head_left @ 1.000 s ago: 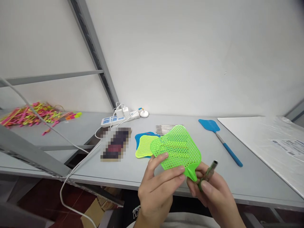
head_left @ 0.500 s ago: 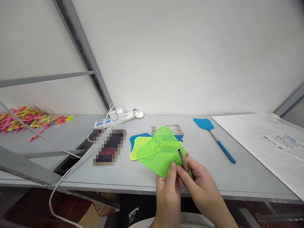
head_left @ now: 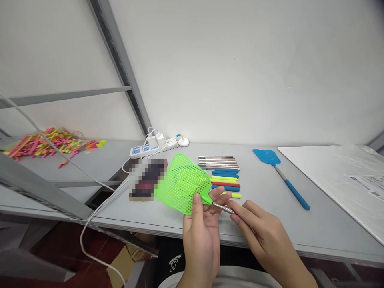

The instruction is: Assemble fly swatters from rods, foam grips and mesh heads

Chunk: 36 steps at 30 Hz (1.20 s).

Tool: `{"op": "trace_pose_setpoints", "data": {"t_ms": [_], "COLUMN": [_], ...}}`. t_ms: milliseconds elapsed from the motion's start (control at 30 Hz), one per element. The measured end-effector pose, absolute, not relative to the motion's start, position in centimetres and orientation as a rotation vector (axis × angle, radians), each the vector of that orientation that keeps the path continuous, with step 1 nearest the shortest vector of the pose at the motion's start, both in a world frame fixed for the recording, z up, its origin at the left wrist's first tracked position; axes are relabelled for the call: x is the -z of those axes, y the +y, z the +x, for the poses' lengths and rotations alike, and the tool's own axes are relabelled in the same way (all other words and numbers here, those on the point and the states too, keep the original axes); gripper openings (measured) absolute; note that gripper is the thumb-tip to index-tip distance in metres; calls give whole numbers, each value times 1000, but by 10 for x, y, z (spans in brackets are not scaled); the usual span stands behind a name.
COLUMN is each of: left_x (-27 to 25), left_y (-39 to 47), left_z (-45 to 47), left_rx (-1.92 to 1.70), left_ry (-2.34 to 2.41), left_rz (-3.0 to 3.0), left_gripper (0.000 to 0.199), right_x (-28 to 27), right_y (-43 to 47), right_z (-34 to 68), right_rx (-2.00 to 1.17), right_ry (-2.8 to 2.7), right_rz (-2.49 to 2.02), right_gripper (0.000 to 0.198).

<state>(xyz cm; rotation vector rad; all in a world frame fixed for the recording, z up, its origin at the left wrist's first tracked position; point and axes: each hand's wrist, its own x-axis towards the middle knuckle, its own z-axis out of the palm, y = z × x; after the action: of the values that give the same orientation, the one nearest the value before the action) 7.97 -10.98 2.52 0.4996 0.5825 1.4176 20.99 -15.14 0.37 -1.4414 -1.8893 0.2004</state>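
Observation:
My left hand [head_left: 201, 236] grips a green perforated fly swatter head [head_left: 186, 182], its thumb on top near the neck and its other fingers beneath. In my right hand [head_left: 261, 232] is a metal rod [head_left: 222, 207], pinched between thumb and fingers. The rod's tip meets the neck of the green head; how deep it sits I cannot tell. Behind my hands lie several coloured handles [head_left: 225, 185] in blue, yellow and red, and past them a row of metal rods [head_left: 217, 162]. Blue shows through the holes of the green head, which covers what is below.
A blue fly swatter [head_left: 282, 174] lies to the right, beside a large white wrapped board [head_left: 327, 176]. On the left are a blurred-out dark object [head_left: 148, 180], a power strip [head_left: 144, 150] with white cables, and a pile of pink and yellow pieces [head_left: 45, 144].
The green swatter head has turned and shifted left, its neck now pointing right. The rod's tip has come to the neck. More coloured handles are uncovered, and the view has shifted slightly left.

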Motion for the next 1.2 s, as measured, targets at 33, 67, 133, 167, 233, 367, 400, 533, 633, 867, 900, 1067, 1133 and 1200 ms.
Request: {"op": "trace_pose_setpoints", "data": {"t_ms": [33,67,133,167,233,367,400,533,633,867,900,1067,1133,1200], "left_x": [-25,-25,-24,-23,-21,-16,-15,-7,-2,0,-1,0,0,0], "left_y": [-110,-109,-109,-109,-110,-110,-110,-107,-105,-102,-100,-88,-87,-89], "left_z": [79,79,79,79,79,79,80,83,84,80,78,69,66,65], "left_rx": [-1424,-1434,-1451,-1458,-1469,-1472,-1470,-1453,-1462,-1470,-1478,-1474,-1472,-1506], "left_ry": [591,594,587,582,575,566,559,526,520,534,542,556,574,600], "left_rz": [504,513,544,564,601,667,675,671,672,657,663,749,771,788], "left_gripper": [36,34,30,29,28,29,29,30,31,32,32,28,27,26], "right_x": [-4,-4,-4,-4,-4,-5,-5,-11,-19,-33,-33,-36,-37,-39], "right_y": [-152,-153,-154,-154,-154,-154,-153,-151,-149,-144,-143,-131,-128,-128], "right_z": [210,210,210,210,211,210,209,207,203,188,186,190,197,205], "right_rx": [-177,-161,-139,-131,-114,-41,-15,129,226,138,100,-270,-411,-503], "right_ry": [-1896,-1900,-1895,-1890,-1880,-1846,-1841,-1880,-1926,-1915,-1909,-1865,-1841,-1830], "right_rz": [-1441,-1435,-1426,-1426,-1429,-1411,-1403,-1397,-1444,-1549,-1554,-1493,-1464,-1460], "right_gripper": [37,37,36,36,35,30,30,26,20,23,23,21,18,17]}}
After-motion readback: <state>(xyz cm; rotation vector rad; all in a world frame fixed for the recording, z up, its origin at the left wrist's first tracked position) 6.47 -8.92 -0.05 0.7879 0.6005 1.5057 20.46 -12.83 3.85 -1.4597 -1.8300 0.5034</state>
